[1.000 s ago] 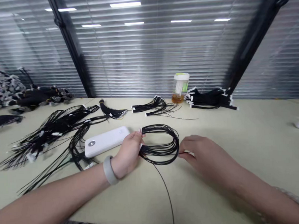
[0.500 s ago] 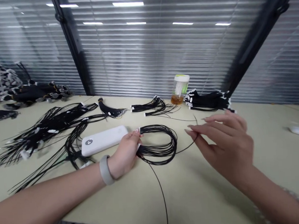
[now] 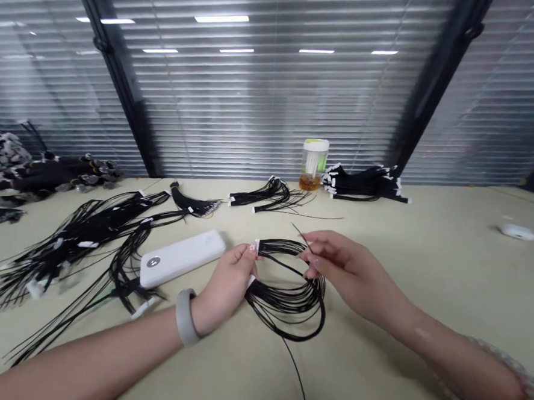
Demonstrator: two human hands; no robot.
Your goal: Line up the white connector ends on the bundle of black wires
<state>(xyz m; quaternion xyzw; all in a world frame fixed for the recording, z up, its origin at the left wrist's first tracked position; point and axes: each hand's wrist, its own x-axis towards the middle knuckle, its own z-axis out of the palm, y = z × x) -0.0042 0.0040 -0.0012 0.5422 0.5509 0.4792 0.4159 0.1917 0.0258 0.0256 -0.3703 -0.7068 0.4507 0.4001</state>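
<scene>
Pinched in my left hand (image 3: 227, 282) is a looped black wire harness (image 3: 286, 295), held at its left end where two white connectors show. Its wires curve out to the right above the table, and some hang lower than the others. My right hand (image 3: 343, 266) is closed at the right side of this loop. Between its thumb and fingers it grips a thin black wire (image 3: 298, 229), whose tip points up and to the left. Another loose wire (image 3: 296, 367) trails from below the loop toward the front of the table.
Left of my left hand lies a white power bank (image 3: 182, 258). Black wire bundles (image 3: 92, 229) spread across the left, with more harnesses (image 3: 266, 194) at the back. A lidded jar (image 3: 312, 167) holds amber liquid. Farther right lies a small white object (image 3: 517, 232).
My right hand has moved left to the loop, bringing the wire end with it. Some harness wires now bulge lower. My left hand keeps its hold. The view has shifted slightly.
</scene>
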